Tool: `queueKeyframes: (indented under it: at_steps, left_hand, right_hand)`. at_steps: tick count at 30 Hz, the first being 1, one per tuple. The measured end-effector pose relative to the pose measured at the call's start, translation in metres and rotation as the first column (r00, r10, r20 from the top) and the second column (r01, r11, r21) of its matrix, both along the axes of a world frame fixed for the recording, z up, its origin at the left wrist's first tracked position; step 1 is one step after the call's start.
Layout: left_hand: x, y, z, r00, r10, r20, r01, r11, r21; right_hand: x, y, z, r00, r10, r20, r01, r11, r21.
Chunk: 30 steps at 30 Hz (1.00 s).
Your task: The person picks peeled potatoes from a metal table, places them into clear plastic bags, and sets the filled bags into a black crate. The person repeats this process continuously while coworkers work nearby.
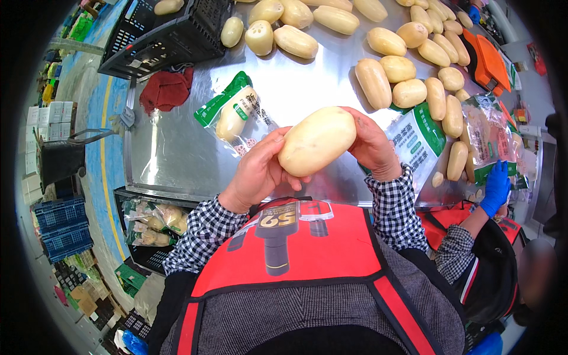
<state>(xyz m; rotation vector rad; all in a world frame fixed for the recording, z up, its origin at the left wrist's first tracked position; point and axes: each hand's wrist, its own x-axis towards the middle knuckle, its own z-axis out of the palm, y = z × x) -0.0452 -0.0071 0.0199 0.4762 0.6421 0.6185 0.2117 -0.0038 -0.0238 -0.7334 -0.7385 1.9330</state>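
Note:
Both bare hands hold one large pale lotus root segment above the steel table, in front of the red apron. My left hand grips its lower left end, thumb on top. The fingers of my right hand are on its upper right end. Beyond my left hand lies a clear plastic bag with green edges, with a lotus root segment inside. Beside my right hand is a flat printed bag, white and green. Many loose lotus root segments lie on the table's far and right parts.
A black plastic crate stands at the table's far left, near a dark red cloth. Bagged lotus roots fill part of a lower crate. At right, a co-worker's blue-gloved hand touches another bag; an orange object is beyond.

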Motion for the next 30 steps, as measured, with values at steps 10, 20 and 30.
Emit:
queueKeyframes:
  at_steps: [10,20,30]
  left_hand:
    - [-0.025,0.045,-0.008,1.000,-0.006,-0.004,0.006,1.000,-0.013]
    - [-0.075,0.152,0.012,0.900,0.436,0.014,-0.402,0.816,0.414]
    - [-0.063,0.131,-0.049,0.477,0.557,-0.680,0.171,0.700,0.693]
  right_hand:
    - [0.002,0.005,-0.006,0.999,0.045,-0.017,-0.046,0.998,-0.035]
    - [0.020,0.000,-0.039,0.806,-0.209,0.554,0.243,0.970,0.013]
    - [0.015,0.005,-0.065,0.595,-0.134,0.793,0.156,0.987,0.049]
